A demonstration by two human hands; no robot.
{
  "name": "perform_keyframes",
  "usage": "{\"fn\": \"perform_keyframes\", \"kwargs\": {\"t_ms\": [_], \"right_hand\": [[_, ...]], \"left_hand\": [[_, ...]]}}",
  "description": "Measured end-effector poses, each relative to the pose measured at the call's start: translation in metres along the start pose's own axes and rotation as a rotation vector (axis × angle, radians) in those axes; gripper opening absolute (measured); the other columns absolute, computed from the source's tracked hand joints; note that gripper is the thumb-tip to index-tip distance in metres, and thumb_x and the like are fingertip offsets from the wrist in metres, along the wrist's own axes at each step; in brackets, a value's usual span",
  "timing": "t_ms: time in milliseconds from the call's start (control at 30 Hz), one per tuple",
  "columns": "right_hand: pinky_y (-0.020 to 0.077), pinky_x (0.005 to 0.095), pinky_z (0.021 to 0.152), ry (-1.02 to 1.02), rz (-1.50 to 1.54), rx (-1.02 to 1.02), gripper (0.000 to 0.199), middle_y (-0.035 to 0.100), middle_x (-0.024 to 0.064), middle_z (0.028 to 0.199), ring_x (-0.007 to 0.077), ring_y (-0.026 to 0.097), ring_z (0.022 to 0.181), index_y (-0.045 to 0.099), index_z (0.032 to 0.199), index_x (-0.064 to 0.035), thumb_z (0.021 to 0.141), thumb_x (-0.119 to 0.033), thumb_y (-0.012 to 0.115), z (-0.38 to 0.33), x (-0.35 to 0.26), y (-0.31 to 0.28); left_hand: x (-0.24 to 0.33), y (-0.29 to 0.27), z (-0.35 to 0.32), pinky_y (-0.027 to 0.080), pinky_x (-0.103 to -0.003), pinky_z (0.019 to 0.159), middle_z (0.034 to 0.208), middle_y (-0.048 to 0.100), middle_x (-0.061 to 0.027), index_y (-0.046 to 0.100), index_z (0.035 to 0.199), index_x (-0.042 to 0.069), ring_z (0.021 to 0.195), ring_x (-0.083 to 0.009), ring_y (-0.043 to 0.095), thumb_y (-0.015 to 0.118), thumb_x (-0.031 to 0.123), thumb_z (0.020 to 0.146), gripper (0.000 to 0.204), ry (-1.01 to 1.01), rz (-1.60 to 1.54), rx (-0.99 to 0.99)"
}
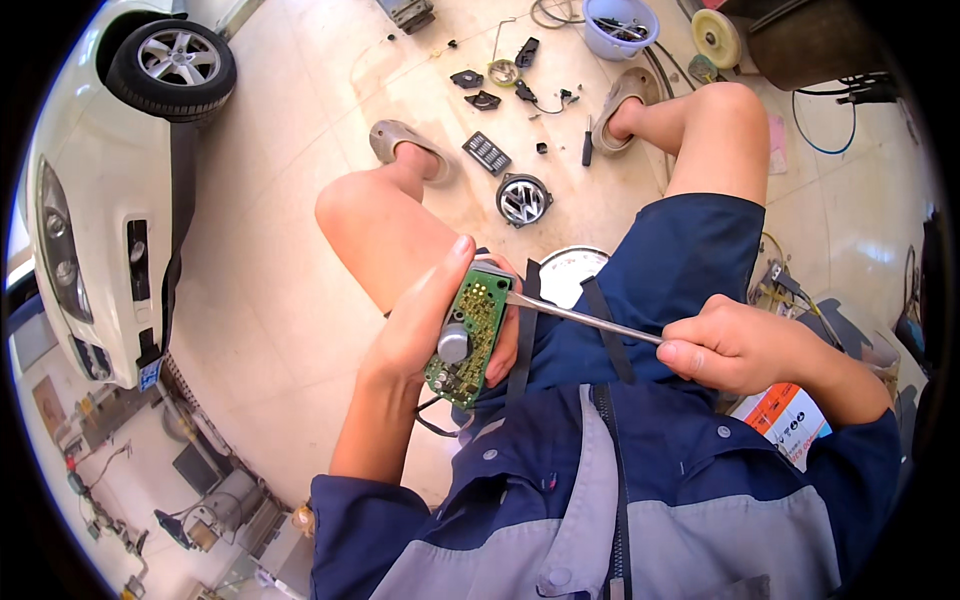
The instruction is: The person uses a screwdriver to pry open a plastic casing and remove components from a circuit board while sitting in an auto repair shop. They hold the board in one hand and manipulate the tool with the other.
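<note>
My left hand (pixel 424 310) is closed around a green circuit board (pixel 476 338), holding it tilted above my lap. A grey cylindrical part (pixel 454 343) stands out from the board's face, among rows of gold-coloured solder points. In my right hand (pixel 735 343) is a screwdriver (pixel 585 318) with a long metal shaft; the fist hides its handle. The shaft points left, and its flat tip meets the board's upper right edge by a corner hole. My left fingers pass behind the board, partly hidden.
On the tiled floor ahead lie a round emblem (pixel 524 201), a dark slotted panel (pixel 487 153), another screwdriver (pixel 587 142) and several small black parts. A purple bucket (pixel 620 28) stands beyond. The white car (pixel 110 220) is at left, an orange-and-white box (pixel 785 420) at right.
</note>
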State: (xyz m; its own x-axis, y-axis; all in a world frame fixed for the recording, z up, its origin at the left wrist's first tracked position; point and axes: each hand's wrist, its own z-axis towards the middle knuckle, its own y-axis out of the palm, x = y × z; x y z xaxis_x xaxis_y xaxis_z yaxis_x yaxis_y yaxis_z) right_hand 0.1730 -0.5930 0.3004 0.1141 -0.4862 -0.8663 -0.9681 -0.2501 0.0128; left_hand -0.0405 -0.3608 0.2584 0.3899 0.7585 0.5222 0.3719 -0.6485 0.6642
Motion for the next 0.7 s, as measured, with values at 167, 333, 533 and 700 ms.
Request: {"fn": "perform_keyframes", "kwargs": {"t_ms": [167, 333, 533, 700], "right_hand": [[0.0418, 0.0416, 0.053, -0.011, -0.196, 0.046, 0.036, 0.051, 0.0182, 0.058, 0.0361, 0.053, 0.054, 0.058, 0.078, -0.0017, 0.1, -0.028, 0.05, 0.001, -0.005, 0.004], [0.0418, 0.0425, 0.053, 0.095, -0.211, -0.065, 0.035, 0.052, 0.0174, 0.058, 0.0362, 0.054, 0.055, 0.06, 0.08, -0.0034, 0.1, -0.03, 0.05, 0.003, -0.009, -0.001], [0.0413, 0.0418, 0.052, -0.029, -0.217, -0.027, 0.033, 0.051, 0.0159, 0.056, 0.0355, 0.053, 0.054, 0.06, 0.079, -0.0038, 0.099, -0.029, 0.051, 0.004, 0.006, 0.0], [0.0404, 0.0416, 0.049, -0.13, -0.269, 0.004, 0.03, 0.05, 0.0142, 0.055, 0.035, 0.052, 0.051, 0.058, 0.077, -0.0042, 0.098, -0.025, 0.053, 0.005, 0.018, 0.003]], "left_hand": [[-0.018, 0.014, 0.006, 0.046, -0.029, 0.048, 0.053, 0.051, -0.0121, 0.053, 0.091, 0.0, 0.046, -0.0193, 0.053, 0.022, 0.047, 0.105, 0.057, 0.01, -0.471, -0.276], [-0.02, 0.007, 0.008, 0.043, -0.029, 0.043, 0.055, 0.056, -0.0133, 0.052, 0.091, 0.003, 0.044, -0.0189, 0.053, 0.02, 0.056, 0.103, 0.063, -0.004, 0.06, -0.07], [-0.022, 0.012, 0.003, 0.045, -0.029, 0.044, 0.058, 0.056, -0.0135, 0.057, 0.093, 0.001, 0.046, -0.0197, 0.054, 0.025, 0.067, 0.097, 0.073, -0.061, -0.149, -0.135], [-0.025, 0.018, 0.001, 0.046, -0.032, 0.044, 0.057, 0.056, -0.015, 0.059, 0.092, 0.0, 0.045, -0.0222, 0.054, 0.026, 0.068, 0.096, 0.076, -0.116, -0.185, -0.105]]}}
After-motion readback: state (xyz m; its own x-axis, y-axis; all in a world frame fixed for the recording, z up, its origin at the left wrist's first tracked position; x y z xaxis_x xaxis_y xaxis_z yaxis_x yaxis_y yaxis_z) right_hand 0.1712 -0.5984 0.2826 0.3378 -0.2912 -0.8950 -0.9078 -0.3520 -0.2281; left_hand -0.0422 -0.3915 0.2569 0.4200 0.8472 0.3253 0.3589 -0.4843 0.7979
